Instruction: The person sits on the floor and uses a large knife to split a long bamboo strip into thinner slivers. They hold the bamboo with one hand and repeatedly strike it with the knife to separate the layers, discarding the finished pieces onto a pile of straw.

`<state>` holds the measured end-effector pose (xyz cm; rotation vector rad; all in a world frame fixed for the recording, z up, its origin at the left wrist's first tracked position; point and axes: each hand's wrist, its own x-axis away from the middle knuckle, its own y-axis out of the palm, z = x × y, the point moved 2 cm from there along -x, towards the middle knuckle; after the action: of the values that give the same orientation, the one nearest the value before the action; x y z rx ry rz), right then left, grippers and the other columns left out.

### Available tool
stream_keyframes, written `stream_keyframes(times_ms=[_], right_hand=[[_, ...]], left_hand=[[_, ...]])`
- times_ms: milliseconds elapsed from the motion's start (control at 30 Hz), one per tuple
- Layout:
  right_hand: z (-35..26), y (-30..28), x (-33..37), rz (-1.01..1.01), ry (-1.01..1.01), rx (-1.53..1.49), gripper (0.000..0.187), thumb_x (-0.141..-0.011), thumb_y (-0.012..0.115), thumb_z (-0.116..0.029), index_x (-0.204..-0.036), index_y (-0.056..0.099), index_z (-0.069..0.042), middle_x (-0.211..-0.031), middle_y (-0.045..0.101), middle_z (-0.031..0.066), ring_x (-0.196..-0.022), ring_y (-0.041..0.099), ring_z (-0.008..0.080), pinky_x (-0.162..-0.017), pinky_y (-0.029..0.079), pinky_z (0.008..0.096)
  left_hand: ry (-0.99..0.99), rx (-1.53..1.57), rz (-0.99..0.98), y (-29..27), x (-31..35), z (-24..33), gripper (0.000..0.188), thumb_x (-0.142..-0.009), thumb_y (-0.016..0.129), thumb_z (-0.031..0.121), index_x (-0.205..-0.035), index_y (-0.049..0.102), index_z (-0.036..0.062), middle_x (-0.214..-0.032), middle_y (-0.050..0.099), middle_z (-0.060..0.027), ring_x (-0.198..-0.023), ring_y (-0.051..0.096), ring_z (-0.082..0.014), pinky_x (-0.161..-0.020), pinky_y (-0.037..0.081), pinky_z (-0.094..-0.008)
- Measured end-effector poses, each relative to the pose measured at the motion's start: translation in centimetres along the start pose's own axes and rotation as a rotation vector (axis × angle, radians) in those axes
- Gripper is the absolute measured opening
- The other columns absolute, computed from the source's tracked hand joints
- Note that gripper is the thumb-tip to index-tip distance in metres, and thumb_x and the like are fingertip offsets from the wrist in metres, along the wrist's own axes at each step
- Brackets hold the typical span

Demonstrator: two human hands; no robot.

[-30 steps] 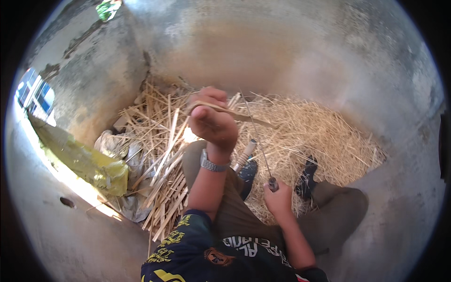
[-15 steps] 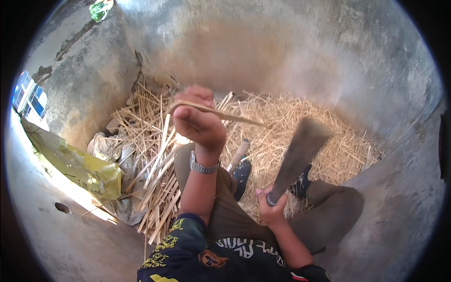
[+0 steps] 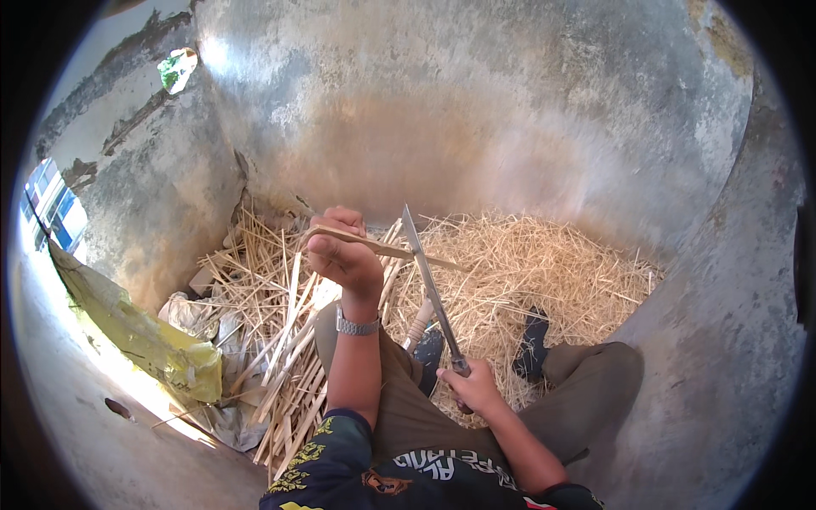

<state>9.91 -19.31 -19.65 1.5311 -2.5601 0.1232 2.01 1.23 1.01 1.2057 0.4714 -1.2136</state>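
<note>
Bamboo is the stuff in hand: the left hand is closed around a thin pale bamboo strip, held up and level above the lap, while the right hand grips the handle of a long knife whose blade rises to cross the strip just beside the left fingers. With the edge so near those knuckles, a slip along the smooth strip or a sudden split in the grain could, I judge, run the blade into the left hand. Below, split sticks lie heaped toward the left edge of the floor, a mound of fine shavings spreads ahead, and a yellow sack sags by the concrete wall.
</note>
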Motion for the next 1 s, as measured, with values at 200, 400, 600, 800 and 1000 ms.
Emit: stream_keyframes(times_ms=[200,400,600,800,1000], right_hand=[[-2.6,0.1,1.3,-0.083,-0.103,-0.120,0.036,-0.092,0.070,-0.012,-0.065,0.047,-0.006,-0.051,0.046,-0.0019,-0.041,0.042,0.0073,-0.041,0.032,0.0279],[-1.7,0.7,0.5,0.333,-0.368,0.341,0.028,-0.088,0.067,-0.008,-0.066,0.052,0.000,-0.052,0.046,0.0085,-0.049,0.046,0.0098,-0.049,0.038,0.0324],[0.6,-1.2,-1.4,0.042,0.117,0.173,0.034,-0.089,0.070,-0.015,-0.064,0.050,-0.004,-0.053,0.050,0.0029,-0.048,0.052,0.0137,-0.048,0.038,0.0337],[-1.8,0.9,0.2,-0.130,0.052,-0.225,0.042,-0.092,0.072,-0.018,-0.062,0.046,-0.007,-0.056,0.047,-0.0042,-0.049,0.039,0.0057,-0.046,0.031,0.0294],[-0.9,1.0,0.9,0.209,-0.417,0.043,0.035,-0.093,0.067,-0.013,-0.063,0.050,-0.005,-0.053,0.043,-0.0014,-0.054,0.042,0.0056,-0.050,0.035,0.0305]], left_hand=[[-0.031,0.106,-0.021,-1.2,0.0,-1.1,0.068,-0.102,0.019,0.068,-0.068,0.034,0.0102,-0.056,0.043,-0.0052,-0.047,0.041,-0.0124,-0.042,0.034,-0.0270],[-0.035,0.134,0.025,-0.7,0.4,-1.1,0.067,-0.103,0.022,0.066,-0.071,0.037,0.0088,-0.055,0.045,-0.0069,-0.047,0.041,-0.0131,-0.044,0.035,-0.0256],[-0.030,0.139,0.019,-0.9,0.5,-0.9,0.067,-0.103,0.026,0.064,-0.072,0.040,0.0068,-0.058,0.048,-0.0092,-0.049,0.042,-0.0136,-0.046,0.036,-0.0260],[-0.053,0.138,0.013,-0.8,0.5,-1.1,0.067,-0.103,0.026,0.065,-0.072,0.041,0.0068,-0.059,0.049,-0.0083,-0.051,0.043,-0.0141,-0.047,0.037,-0.0259],[-0.065,0.162,0.051,-0.3,0.8,-0.8,0.063,-0.104,0.028,0.062,-0.076,0.041,0.0066,-0.065,0.050,-0.0084,-0.055,0.046,-0.0138,-0.049,0.038,-0.0261]])
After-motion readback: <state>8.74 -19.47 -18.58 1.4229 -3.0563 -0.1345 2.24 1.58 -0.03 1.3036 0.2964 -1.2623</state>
